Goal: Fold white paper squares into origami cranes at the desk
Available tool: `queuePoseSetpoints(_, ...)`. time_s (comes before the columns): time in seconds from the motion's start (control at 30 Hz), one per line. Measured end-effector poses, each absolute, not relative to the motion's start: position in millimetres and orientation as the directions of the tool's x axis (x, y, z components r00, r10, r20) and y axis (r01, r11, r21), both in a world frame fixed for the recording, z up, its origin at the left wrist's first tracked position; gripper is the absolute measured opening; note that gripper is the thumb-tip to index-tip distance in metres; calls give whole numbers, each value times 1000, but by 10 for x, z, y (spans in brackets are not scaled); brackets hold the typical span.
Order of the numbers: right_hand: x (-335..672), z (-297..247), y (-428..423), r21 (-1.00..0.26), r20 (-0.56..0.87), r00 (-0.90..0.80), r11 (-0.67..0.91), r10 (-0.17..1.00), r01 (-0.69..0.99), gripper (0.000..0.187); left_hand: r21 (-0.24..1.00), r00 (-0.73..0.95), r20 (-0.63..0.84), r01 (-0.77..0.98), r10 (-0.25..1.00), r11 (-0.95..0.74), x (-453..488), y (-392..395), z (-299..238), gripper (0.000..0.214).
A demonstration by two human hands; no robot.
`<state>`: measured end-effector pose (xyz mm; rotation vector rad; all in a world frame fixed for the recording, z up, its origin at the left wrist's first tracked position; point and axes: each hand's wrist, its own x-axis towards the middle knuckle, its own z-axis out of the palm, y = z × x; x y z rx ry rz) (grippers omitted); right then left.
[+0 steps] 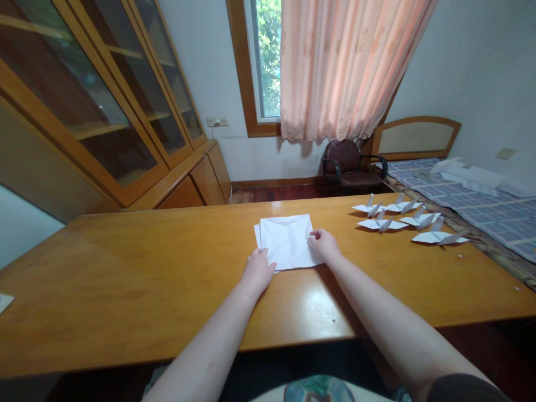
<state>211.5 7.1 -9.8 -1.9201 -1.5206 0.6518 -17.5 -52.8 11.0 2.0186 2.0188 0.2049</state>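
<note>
A creased white sheet of paper (288, 245) lies on the wooden table in front of me, with more white paper (257, 235) showing from under its left side. My left hand (258, 268) grips the lower left corner, its thumb on the near edge and its fingers along the left side. At the right edge, my right hand (326, 245) pinches the sheet between thumb and curled fingers. Several folded paper cranes (382, 224) with spread wings stand to the right of my right hand.
The table (125, 279) has a white item (5, 302) at its left edge. A glass-doored cabinet (138, 100) stands left. Beyond the table are an armchair (347, 162), a curtain (335, 67) and, on the right, a bed (473, 195) with white sheets on it.
</note>
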Motion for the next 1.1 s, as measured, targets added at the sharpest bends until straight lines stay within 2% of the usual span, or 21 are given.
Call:
queuePoseSetpoints(0.13, 2122, -162, 74, -665, 0, 174, -130, 985, 735, 23, 241, -38, -101, 969, 994, 62, -159, -636, 179, 52)
queuePoseSetpoints(0.23, 2141, -198, 108, -628, 15, 121, -85, 993, 773, 22, 159, -75, -33, 984, 997, 79, -123, -609, 245, 51)
queuePoseSetpoints(0.33, 2161, -191, 157, -609, 0, 81, -64, 997, 790, 18, 119, 9, -1, 993, 1000, -9, -23, -498, 285, 51)
queuePoseSetpoints(0.47, 2156, -151, 225, -576, -13, 30, -32, 999, 817, 14, 169, 250, -108, 958, 962, -230, 165, -268, 241, 61)
queuePoseSetpoints(0.53, 2141, -127, 254, -551, -37, 22, -39, 999, 834, 17, 208, 360, -96, 919, 928, -335, 240, -164, 167, 64)
queuePoseSetpoints(0.7, 2057, -38, 264, -444, -110, 103, -141, 989, 885, 26, 191, 307, -80, 938, 948, -288, 292, -52, -82, 68)
queuePoseSetpoints(0.77, 1977, 0, 243, -353, -56, 160, -169, 986, 920, 30, 190, 290, -61, 943, 955, -274, 286, -46, -149, 70)
queuePoseSetpoints(0.8, 1926, 13, 236, -310, 51, 146, -124, 988, 943, 30, 189, 276, -55, 946, 959, -262, 284, -43, -168, 71)
queuePoseSetpoints(0.87, 1816, 16, 244, -253, 207, -77, 129, 975, 959, 33, 186, 242, -54, 956, 969, -228, 282, -37, -183, 76)
queuePoseSetpoints(0.93, 1729, -14, 294, -248, 212, -363, 409, 907, 878, 37, 182, 208, -56, 964, 977, -195, 280, -30, -181, 85)
queuePoseSetpoints(1.0, 1697, -64, 382, -274, 118, -415, 431, 902, 860, 42, 178, 179, -58, 970, 982, -167, 274, -32, -175, 94)
queuePoseSetpoints(1.1, 1741, -125, 541, -264, 13, -302, 295, 953, 918, 58, 178, 162, -63, 973, 985, -148, 263, -51, -172, 97)
